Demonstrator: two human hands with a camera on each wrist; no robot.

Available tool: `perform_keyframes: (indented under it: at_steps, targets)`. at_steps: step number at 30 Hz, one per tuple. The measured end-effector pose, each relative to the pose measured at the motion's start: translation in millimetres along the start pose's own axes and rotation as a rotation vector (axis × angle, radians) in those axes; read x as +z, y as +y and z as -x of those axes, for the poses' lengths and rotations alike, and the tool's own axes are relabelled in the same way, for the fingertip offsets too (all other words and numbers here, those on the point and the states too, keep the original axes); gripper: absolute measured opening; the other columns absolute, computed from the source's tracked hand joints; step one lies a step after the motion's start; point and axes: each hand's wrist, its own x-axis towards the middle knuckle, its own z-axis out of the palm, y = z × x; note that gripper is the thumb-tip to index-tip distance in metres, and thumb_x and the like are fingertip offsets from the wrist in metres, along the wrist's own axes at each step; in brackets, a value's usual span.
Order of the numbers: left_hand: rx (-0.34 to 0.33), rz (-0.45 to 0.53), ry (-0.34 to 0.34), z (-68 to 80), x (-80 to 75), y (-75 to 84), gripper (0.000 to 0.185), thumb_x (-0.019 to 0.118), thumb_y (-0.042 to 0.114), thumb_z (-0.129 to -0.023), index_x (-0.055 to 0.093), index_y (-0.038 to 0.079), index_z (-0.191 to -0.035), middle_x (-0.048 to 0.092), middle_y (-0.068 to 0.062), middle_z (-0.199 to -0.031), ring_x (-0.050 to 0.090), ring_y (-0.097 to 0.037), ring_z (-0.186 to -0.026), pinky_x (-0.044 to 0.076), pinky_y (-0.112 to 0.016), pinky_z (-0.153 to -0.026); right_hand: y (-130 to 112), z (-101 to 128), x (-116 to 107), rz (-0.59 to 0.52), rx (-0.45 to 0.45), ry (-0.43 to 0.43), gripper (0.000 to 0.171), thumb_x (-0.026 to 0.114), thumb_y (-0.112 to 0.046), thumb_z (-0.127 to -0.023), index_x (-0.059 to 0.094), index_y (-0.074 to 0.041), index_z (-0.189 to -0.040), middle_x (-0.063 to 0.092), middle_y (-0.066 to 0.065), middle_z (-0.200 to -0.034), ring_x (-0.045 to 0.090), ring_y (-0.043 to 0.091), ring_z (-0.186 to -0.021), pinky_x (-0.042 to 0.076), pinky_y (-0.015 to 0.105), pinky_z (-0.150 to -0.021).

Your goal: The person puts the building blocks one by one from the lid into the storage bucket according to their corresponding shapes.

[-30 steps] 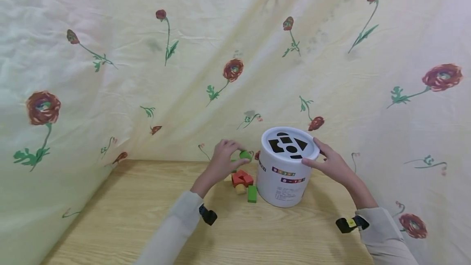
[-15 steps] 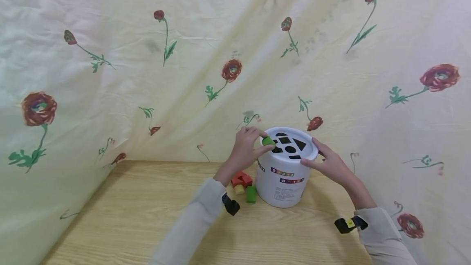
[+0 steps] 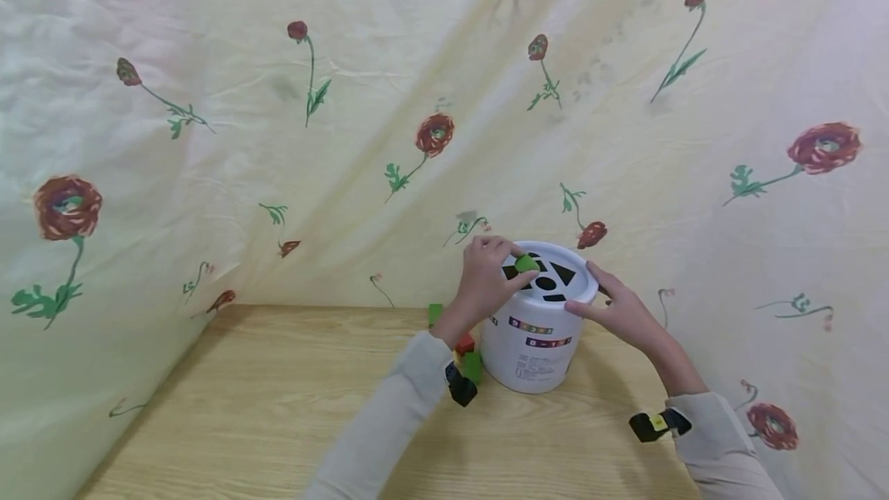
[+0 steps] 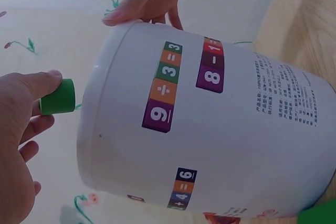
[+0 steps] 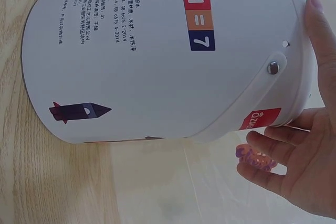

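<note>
My left hand [image 3: 485, 276] pinches a green, cylinder-like wooden block [image 3: 525, 263] between thumb and fingers, just over the lid. In the left wrist view, the green block [image 4: 58, 97] is apart from the rim. Beneath is a white bucket [image 3: 528, 361] whose lid has black shaped holes, among them a triangle and a circle. My right hand [image 3: 621, 311] grips the bucket's rim at its right side, thumb at the near edge and fingers beyond. The right wrist view shows those fingers [image 5: 268, 150] curved by the rim.
Left of the bucket lie a green block [image 3: 471, 367], a red block [image 3: 464, 344] and another green block [image 3: 435, 313], partly hidden by my left arm. The wooden table [image 3: 278, 407] meets a flowered cloth [image 3: 361, 137] behind.
My left hand has carried the green block rightward from beside the bucket to above its lid. My right hand has stayed at the rim.
</note>
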Motion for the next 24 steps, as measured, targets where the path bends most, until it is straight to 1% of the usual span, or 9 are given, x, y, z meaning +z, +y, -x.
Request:
perform_keyframes:
  at_steps: [3,9,15,24]
  targets:
    - [-0.004,-0.010,0.002,-1.2,5.8,0.9,0.037,0.075,0.043,-0.092,0.071,0.017,-0.117,0.068,0.000,-0.123,0.047,-0.021,-0.124,0.038,-0.044,-0.109,0.8,-0.2,0.5,0.003,0.002,0.001,0.105,0.070,-0.052,-0.092,0.008,-0.006,-0.164,0.024,0.030,-0.163,0.029,0.054,-0.146,0.033,0.074,-0.107]
    - [-0.017,-0.033,0.006,-2.3,14.7,2.6,0.036,0.076,0.045,-0.090,0.071,0.019,-0.116,0.067,0.002,-0.121,0.048,-0.019,-0.119,0.037,-0.044,-0.110,3.1,-1.2,2.3,0.007,-0.004,0.006,0.104,0.070,-0.051,-0.093,0.008,-0.006,-0.164,0.025,0.029,-0.164,0.030,0.054,-0.146,0.034,0.074,-0.107]
    - [-0.007,-0.076,0.019,-3.5,21.6,5.2,0.037,0.077,0.047,-0.088,0.072,0.020,-0.114,0.068,0.002,-0.120,0.049,-0.019,-0.119,0.039,-0.043,-0.108,2.1,-1.2,2.9,0.002,-0.004,0.004,0.103,0.070,-0.050,-0.094,0.008,-0.007,-0.164,0.024,0.029,-0.164,0.030,0.055,-0.145,0.036,0.073,-0.105]
    - [-0.020,-0.052,0.003,-5.2,29.9,8.0,0.038,0.078,0.046,-0.088,0.072,0.021,-0.116,0.067,0.003,-0.119,0.047,-0.019,-0.119,0.038,-0.044,-0.109,0.7,-0.2,2.4,0.001,0.000,0.003,0.102,0.070,-0.049,-0.094,0.009,-0.006,-0.164,0.024,0.029,-0.164,0.031,0.055,-0.145,0.038,0.073,-0.104]
